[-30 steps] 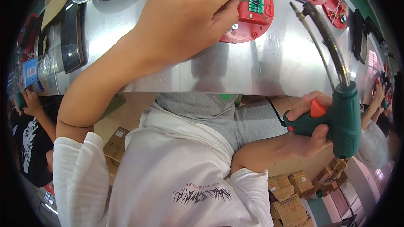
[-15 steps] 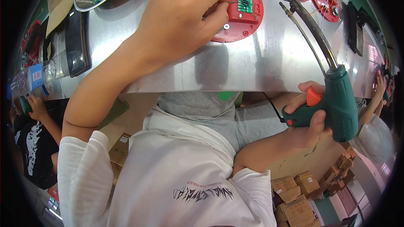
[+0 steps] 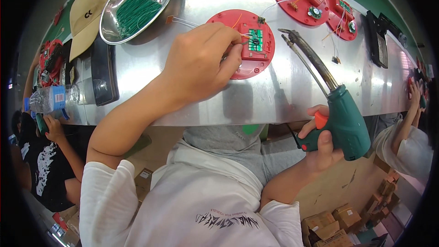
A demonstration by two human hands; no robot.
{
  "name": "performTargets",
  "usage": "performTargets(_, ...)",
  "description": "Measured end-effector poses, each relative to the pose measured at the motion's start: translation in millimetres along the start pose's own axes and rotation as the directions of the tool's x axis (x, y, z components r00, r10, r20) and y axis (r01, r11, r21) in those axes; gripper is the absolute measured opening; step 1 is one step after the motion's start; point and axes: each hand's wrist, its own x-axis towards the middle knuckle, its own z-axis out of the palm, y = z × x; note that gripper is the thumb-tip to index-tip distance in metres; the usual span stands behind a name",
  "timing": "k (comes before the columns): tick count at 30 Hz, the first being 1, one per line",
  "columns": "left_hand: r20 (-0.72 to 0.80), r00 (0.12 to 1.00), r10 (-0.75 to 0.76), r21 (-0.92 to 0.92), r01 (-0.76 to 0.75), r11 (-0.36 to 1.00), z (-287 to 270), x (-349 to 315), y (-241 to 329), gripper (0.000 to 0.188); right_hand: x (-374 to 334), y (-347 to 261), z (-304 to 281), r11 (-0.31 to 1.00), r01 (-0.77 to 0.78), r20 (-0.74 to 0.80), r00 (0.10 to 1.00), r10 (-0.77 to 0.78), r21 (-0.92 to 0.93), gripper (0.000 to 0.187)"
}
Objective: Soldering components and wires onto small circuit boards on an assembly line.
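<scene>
My left hand [image 3: 196,59] reaches over a round red plastic housing [image 3: 256,67] on the metal table. Its thumb and forefinger pinch a thin green wire at the left edge of the small green circuit board [image 3: 256,41] fixed in that housing. The fingertips partly hide the wire. In my right hand [image 3: 323,148] is a dark green soldering gun [image 3: 351,121] with an orange trigger, held by its handle in front of the table edge. Its long metal tip points up and left, right of the housing and apart from the board.
A steel bowl [image 3: 106,31] of cut green wires [image 3: 137,13] stands at the back left beside a tan cap [image 3: 87,16]. Two more red housings [image 3: 289,8] lie at the back right. A plastic bottle [image 3: 49,99] is far left. Other people work at both sides.
The whole view has shifted, so the table and housing sit lower and more of the bowl and cap shows. My left hand stays at the board; the soldering gun remains in my right.
</scene>
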Motion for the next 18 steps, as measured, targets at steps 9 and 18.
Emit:
performTargets(9, 0.018, 1.000, 0.013, 0.055, -0.014, 0.998, 0.5, 2.9, 0.3, 0.007, -5.9, 10.7, -19.7, 0.978, 0.094, 0.251, 0.967, -0.044, -0.187, 0.053)
performTargets(18, 0.034, 0.999, -0.009, 0.061, 0.007, 0.998, -3.1, -2.5, -0.1, 0.010, -27.9, 19.8, -21.3, 0.861, 0.030, 0.030, 0.999, -0.017, -0.508, 0.052)
